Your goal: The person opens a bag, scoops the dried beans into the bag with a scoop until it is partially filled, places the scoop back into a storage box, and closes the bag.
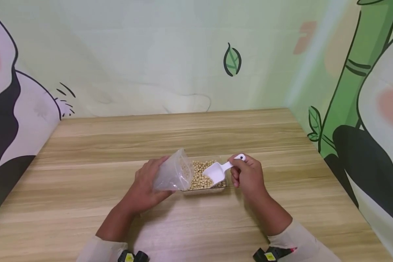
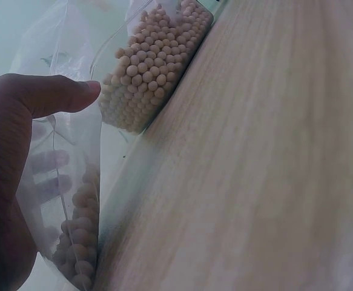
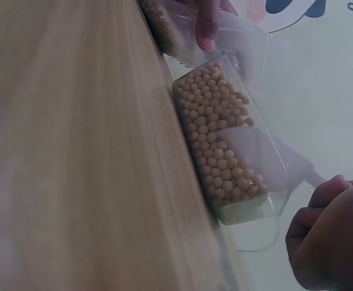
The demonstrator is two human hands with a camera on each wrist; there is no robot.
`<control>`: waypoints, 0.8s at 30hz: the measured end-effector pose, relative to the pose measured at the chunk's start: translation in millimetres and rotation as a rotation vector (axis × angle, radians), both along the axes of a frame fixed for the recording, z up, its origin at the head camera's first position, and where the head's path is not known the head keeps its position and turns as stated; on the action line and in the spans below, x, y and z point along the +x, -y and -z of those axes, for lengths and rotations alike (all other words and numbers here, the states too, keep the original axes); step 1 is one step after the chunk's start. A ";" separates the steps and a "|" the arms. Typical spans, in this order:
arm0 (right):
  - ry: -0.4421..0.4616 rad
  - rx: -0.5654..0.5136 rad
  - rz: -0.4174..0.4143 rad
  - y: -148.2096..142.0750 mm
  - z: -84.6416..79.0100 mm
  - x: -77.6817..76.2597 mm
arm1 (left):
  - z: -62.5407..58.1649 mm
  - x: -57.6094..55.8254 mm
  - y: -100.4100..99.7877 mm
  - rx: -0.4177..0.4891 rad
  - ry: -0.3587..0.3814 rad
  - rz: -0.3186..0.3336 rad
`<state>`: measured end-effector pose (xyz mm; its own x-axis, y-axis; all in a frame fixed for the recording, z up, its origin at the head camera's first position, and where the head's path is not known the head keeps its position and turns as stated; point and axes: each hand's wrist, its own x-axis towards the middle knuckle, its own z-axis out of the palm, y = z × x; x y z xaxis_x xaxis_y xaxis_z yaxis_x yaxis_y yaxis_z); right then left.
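Note:
My left hand (image 1: pixel 147 183) grips a clear plastic bag (image 1: pixel 173 171), thumb on the near side and fingers behind it. Round beige beans (image 2: pixel 79 242) lie in the bottom of that bag in the left wrist view. The bag's mouth leans against the left end of a clear rectangular box (image 3: pixel 255 212) filled with beans (image 1: pixel 199 176). Between thumb and fingers, my right hand (image 1: pixel 249 176) holds the handle of a white scoop (image 1: pixel 216 171). The scoop's blade rests in the beans at the box's right part, its tip partly hidden among them.
The box stands on a wood-grain table (image 1: pixel 118 145). Behind it rises a pale green wall (image 1: pixel 150 65) with painted leaves and cartoon figures. Each forearm wears a black wrist camera (image 1: pixel 270 254) near the front edge of the view.

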<state>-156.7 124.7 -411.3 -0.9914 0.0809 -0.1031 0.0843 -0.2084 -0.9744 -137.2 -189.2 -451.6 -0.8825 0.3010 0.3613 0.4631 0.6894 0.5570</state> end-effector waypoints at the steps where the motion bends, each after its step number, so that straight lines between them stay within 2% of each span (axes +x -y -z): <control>1: 0.027 -0.013 0.000 -0.2 0.5 -1.0 | 0.5 -0.1 0.2 0.002 -0.003 0.000; 6: 0.153 -0.085 0.003 -2.1 4.5 -6.6 | 1.4 0.2 0.7 0.009 -0.010 0.008; 10: 0.216 -0.137 -0.009 -3.3 7.0 -9.7 | 1.2 1.1 0.8 0.010 -0.009 0.012; 19: 0.296 -0.276 -0.028 -3.3 12.8 -13.6 | 0.8 0.0 0.1 0.008 -0.019 0.013; 24: 0.321 -0.317 -0.066 -4.7 15.3 -14.6 | 0.6 -0.2 -0.1 0.013 -0.013 0.013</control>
